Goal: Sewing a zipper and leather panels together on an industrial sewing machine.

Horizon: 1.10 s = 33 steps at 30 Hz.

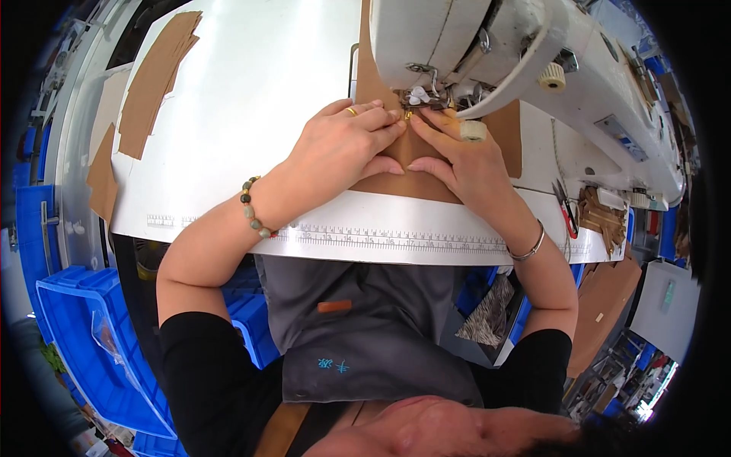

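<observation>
A brown sheet (411,171), like leather or cloth, lies on the white sewing table under the head of a white sewing machine (525,76). My left hand (335,148) rests on its left part, fingers reaching toward the presser foot (425,97), thumb spread off to the side. From the right, my right hand (476,164) presses on the same sheet, its index finger stretched close to the foot and a pale band around one finger. Both thumb tips point toward each other, with a gap between them. A small gold-coloured bit (409,116) shows between the fingertips; the needle is hidden.
Brown cut pieces (156,87) lie stacked at the table's left. At right are red-handled snips (567,213) and a pile of brown strips (601,221). A printed ruler (358,238) runs along the front edge. A blue crate (91,305) stands lower left.
</observation>
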Available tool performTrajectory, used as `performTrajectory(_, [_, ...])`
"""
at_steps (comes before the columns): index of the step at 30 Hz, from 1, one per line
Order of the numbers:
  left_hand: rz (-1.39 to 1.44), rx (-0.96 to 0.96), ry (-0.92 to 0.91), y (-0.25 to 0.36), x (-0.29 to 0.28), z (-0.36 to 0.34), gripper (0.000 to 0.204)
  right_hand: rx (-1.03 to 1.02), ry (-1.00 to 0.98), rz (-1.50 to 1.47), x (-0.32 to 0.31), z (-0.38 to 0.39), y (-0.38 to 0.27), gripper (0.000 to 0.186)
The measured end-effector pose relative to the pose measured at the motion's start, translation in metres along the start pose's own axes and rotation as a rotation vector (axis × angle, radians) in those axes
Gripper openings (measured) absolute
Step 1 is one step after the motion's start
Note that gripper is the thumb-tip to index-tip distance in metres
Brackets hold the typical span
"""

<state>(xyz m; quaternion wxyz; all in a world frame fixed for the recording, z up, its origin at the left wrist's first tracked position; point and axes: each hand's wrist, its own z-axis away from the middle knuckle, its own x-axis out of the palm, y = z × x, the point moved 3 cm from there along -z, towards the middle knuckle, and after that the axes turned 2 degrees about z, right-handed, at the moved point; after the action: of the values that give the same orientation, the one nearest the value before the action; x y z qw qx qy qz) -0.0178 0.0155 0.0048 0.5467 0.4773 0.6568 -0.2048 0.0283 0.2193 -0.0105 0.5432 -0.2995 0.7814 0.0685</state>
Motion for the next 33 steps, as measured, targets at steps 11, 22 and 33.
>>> performTrajectory(11, [-0.008, 0.009, 0.008, 0.001, 0.001, 0.0, 0.058, 0.013, 0.007, -0.009, -0.002, -0.002, 0.0, 0.06])
performTrajectory(22, [-0.062, 0.038, 0.004, 0.005, 0.001, 0.002, 0.062, 0.456, 0.056, -1.317, -0.003, 0.002, 0.027, 0.036])
performTrajectory(33, [-0.067, 0.021, 0.035, 0.006, 0.001, 0.004, 0.058, -0.004, -0.007, 0.042, -0.003, 0.003, -0.012, 0.058])
